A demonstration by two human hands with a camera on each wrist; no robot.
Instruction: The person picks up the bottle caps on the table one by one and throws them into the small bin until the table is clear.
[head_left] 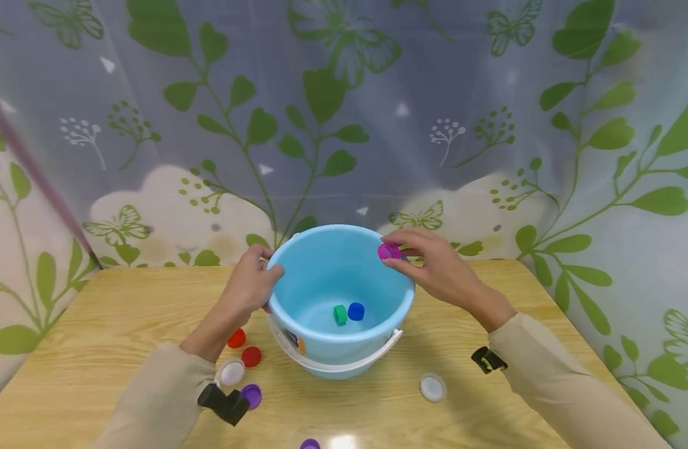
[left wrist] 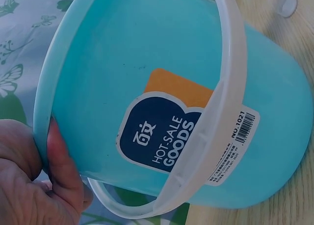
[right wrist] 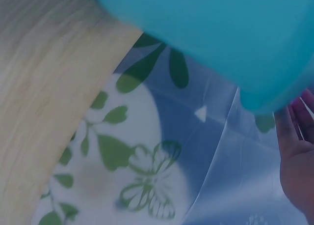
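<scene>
A light blue bucket (head_left: pixel 327 268) stands on the table with its white handle (head_left: pixel 335 369) hanging down in front. My left hand (head_left: pixel 251 284) grips the rim on the left side, thumb over the edge; the left wrist view shows the label (left wrist: pixel 159 131) on the wall. Over the right side of the rim, my right hand (head_left: pixel 436 265) pinches a pink bottle cap (head_left: pixel 389 251) between thumb and fingers. On the bucket floor lie a green bottle cap (head_left: pixel 340 314) and a blue bottle cap (head_left: pixel 356 312), side by side.
Left of the bucket lie two red caps (head_left: pixel 251 356), a white cap (head_left: pixel 232 372) and a purple cap (head_left: pixel 252 395). Another purple cap (head_left: pixel 310 444) is at the bottom edge of view. A white cap (head_left: pixel 433 387) lies front right. Leaf-patterned cloth (head_left: pixel 344 156) hangs behind the table (head_left: pixel 153 305).
</scene>
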